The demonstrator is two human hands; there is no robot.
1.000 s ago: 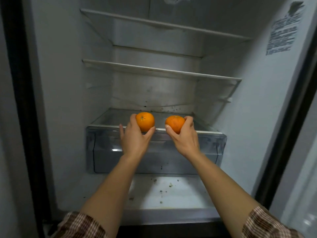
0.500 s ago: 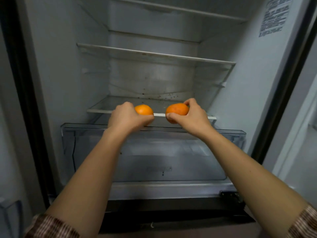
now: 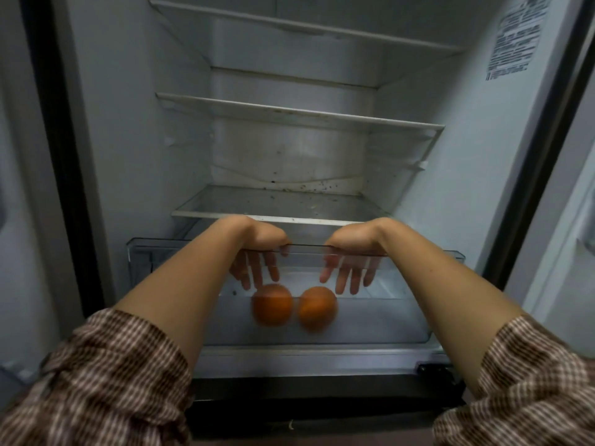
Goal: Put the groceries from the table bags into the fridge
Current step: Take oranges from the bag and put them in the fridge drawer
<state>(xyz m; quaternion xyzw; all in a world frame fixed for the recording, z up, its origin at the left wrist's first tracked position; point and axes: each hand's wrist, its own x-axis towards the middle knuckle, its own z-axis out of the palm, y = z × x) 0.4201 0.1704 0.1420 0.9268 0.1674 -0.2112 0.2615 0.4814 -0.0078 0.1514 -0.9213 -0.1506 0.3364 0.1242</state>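
Two oranges lie side by side in the clear crisper drawer (image 3: 402, 320) at the bottom of the open fridge: the left orange (image 3: 272, 304) and the right orange (image 3: 317, 308), both blurred. My left hand (image 3: 257, 252) and my right hand (image 3: 351, 252) reach over the drawer's front rim, fingers spread and pointing down just above the fruit. Neither hand holds anything. The fingers show through the transparent drawer wall.
The drawer is pulled out from under a glass shelf (image 3: 273, 217) speckled with crumbs. Two more bare shelves (image 3: 299, 115) sit above. A door bin (image 3: 579, 252) is at the right edge, and the fridge's dark frame (image 3: 64, 156) runs down the left.
Both hands moved from the shelf edge down into the pulled-out drawer and let go of the oranges, which now lie on the drawer floor. The camera has moved closer.
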